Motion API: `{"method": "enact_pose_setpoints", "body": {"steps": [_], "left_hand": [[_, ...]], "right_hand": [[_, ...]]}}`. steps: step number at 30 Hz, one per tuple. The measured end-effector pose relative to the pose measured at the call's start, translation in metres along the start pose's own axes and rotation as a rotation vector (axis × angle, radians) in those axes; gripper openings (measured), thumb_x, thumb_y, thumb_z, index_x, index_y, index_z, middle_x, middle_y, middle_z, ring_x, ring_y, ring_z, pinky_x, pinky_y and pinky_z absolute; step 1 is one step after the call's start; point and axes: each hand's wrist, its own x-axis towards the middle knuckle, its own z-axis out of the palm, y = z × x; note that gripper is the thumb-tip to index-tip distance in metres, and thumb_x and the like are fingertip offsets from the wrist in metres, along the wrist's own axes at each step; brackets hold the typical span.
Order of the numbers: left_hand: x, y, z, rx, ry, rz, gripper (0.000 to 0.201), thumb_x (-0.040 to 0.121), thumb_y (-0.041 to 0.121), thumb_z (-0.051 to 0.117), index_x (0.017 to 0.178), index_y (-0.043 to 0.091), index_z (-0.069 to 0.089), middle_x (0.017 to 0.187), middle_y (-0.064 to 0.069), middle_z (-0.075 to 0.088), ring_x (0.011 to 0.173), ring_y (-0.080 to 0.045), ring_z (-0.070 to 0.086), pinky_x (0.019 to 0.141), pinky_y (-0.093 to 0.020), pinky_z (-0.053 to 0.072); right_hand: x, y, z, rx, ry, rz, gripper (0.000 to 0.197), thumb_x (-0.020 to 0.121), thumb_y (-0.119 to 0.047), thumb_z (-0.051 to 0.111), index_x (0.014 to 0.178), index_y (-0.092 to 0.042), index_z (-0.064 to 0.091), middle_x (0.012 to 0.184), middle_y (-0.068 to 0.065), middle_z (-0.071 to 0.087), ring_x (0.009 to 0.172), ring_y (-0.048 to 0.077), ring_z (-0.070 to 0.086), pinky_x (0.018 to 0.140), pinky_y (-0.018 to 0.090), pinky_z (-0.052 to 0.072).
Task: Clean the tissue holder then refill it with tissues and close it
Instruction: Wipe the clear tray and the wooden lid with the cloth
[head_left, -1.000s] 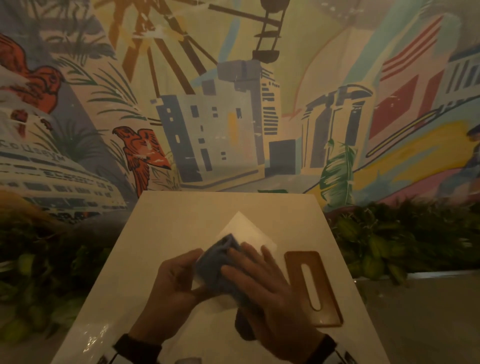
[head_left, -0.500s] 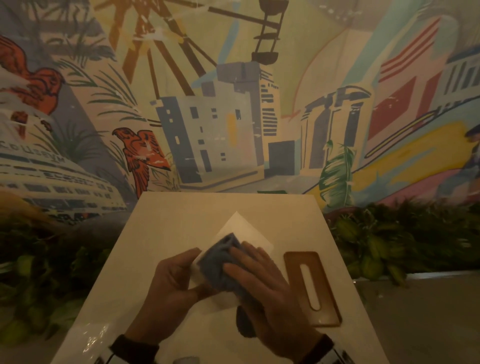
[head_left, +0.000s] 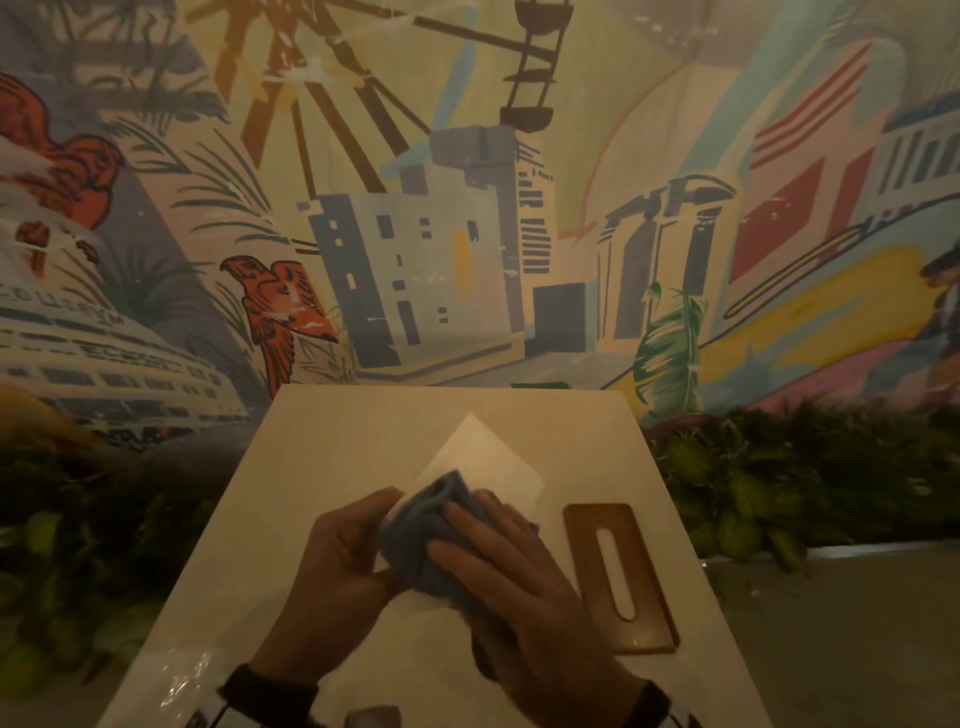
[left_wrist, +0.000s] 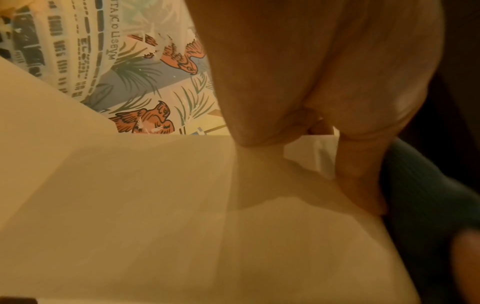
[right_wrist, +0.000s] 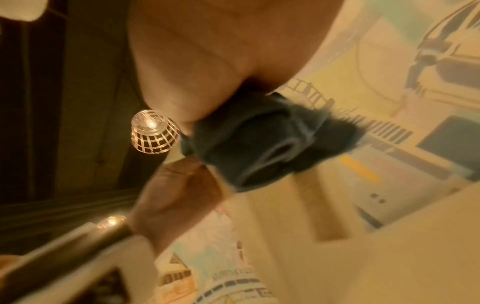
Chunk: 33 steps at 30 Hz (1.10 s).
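A white box-like piece, seemingly the tissue holder's body, stands cornerwise in the middle of the pale table. My left hand grips its left side, and a white edge shows between those fingers. My right hand holds a bunched blue cloth against the piece's near face; the same cloth bulges out from under the palm. The brown wooden lid, with its long slot, lies flat on the table just right of my right hand. The lower part of the white piece is hidden by both hands.
A painted mural wall rises right behind the table's far edge. Green plants fill the ledges on both sides of the table. A shiny plastic wrapper lies at the near left corner. A cage lamp glows overhead.
The right hand has rubbed the cloth slightly leftward across the white piece. The left hand and the lid have stayed where they were.
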Motion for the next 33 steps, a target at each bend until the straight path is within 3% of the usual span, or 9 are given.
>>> {"method": "enact_pose_setpoints", "body": {"steps": [7,15,17,19,21,24,26,29,33], "left_hand": [[-0.007,-0.007,0.007,0.078,-0.009,-0.033,0.040,0.058,0.015,0.086,0.093,0.002,0.071,0.089,-0.020,0.071,0.085,-0.031,0.066,0.077,-0.054,0.052],[-0.001,0.001,-0.002,0.069,0.009,-0.008,0.057,0.041,0.056,0.088,0.091,0.031,0.077,0.091,0.000,0.077,0.086,-0.016,0.072,0.077,-0.028,0.058],[-0.002,-0.002,-0.007,0.093,0.045,-0.009,0.056,0.041,0.060,0.086,0.088,0.033,0.076,0.091,0.001,0.076,0.087,-0.014,0.072,0.078,-0.027,0.058],[-0.003,-0.004,-0.011,0.145,0.071,0.004,0.058,0.051,0.049,0.087,0.098,0.018,0.072,0.098,-0.012,0.073,0.096,-0.029,0.068,0.084,-0.047,0.057],[-0.005,-0.004,-0.014,0.149,0.090,0.004,0.052,0.054,0.036,0.086,0.097,0.012,0.071,0.097,-0.016,0.071,0.096,-0.035,0.066,0.082,-0.055,0.055],[-0.008,-0.004,-0.017,0.076,0.110,-0.013,0.051,0.051,0.029,0.088,0.097,0.013,0.072,0.099,-0.016,0.071,0.096,-0.033,0.065,0.079,-0.048,0.057],[-0.009,-0.005,-0.018,0.018,0.113,-0.035,0.059,0.047,0.033,0.091,0.099,0.012,0.072,0.101,-0.016,0.071,0.097,-0.031,0.066,0.079,-0.041,0.059],[-0.009,-0.003,-0.014,-0.055,0.091,-0.057,0.065,0.042,0.033,0.094,0.099,0.010,0.072,0.101,-0.017,0.071,0.097,-0.031,0.067,0.076,-0.039,0.059],[-0.010,-0.001,-0.010,-0.092,0.070,-0.068,0.067,0.039,0.034,0.096,0.097,0.011,0.072,0.100,-0.018,0.071,0.097,-0.030,0.066,0.080,-0.046,0.056]], "right_hand": [[0.016,0.027,-0.005,0.052,0.286,0.411,0.042,0.098,-0.038,0.038,0.140,-0.039,0.036,0.150,-0.022,0.031,0.143,0.005,0.027,0.117,0.033,0.027],[0.001,-0.013,0.001,0.023,0.163,-0.108,0.041,0.102,-0.034,0.043,0.142,-0.026,0.041,0.157,-0.009,0.027,0.147,0.016,0.022,0.120,0.031,0.016],[-0.011,0.001,0.021,0.124,0.174,0.015,0.036,0.102,-0.034,0.046,0.136,-0.025,0.050,0.152,-0.006,0.038,0.141,0.013,0.035,0.117,0.024,0.025],[-0.047,0.118,0.098,0.174,0.240,0.343,0.036,0.092,-0.029,0.065,0.123,-0.010,0.062,0.107,-0.008,0.071,0.119,0.023,0.059,0.095,0.010,0.045],[-0.058,0.178,0.146,0.269,0.405,0.451,0.055,0.070,-0.025,0.086,0.119,-0.013,0.066,0.040,-0.029,0.049,0.093,0.025,0.070,0.058,-0.002,0.046],[-0.054,0.078,0.030,0.225,0.240,0.617,0.031,0.074,-0.032,0.074,0.103,-0.030,0.067,0.089,-0.031,0.066,0.090,-0.007,0.064,0.071,0.008,0.049],[-0.055,-0.022,-0.058,0.324,0.143,0.691,0.074,0.054,-0.058,0.082,0.119,-0.041,0.052,0.109,-0.033,0.058,0.101,-0.011,0.057,0.079,0.014,0.047],[-0.011,0.010,-0.018,0.270,-0.032,0.728,0.120,0.043,-0.058,0.090,0.137,-0.050,0.015,0.118,-0.042,0.041,0.106,-0.028,0.038,0.094,0.007,0.033],[-0.002,-0.008,-0.007,0.251,0.119,0.674,0.114,0.053,-0.032,0.094,0.137,-0.046,0.018,0.128,-0.043,0.024,0.110,-0.043,0.015,0.082,-0.014,0.020]]}}
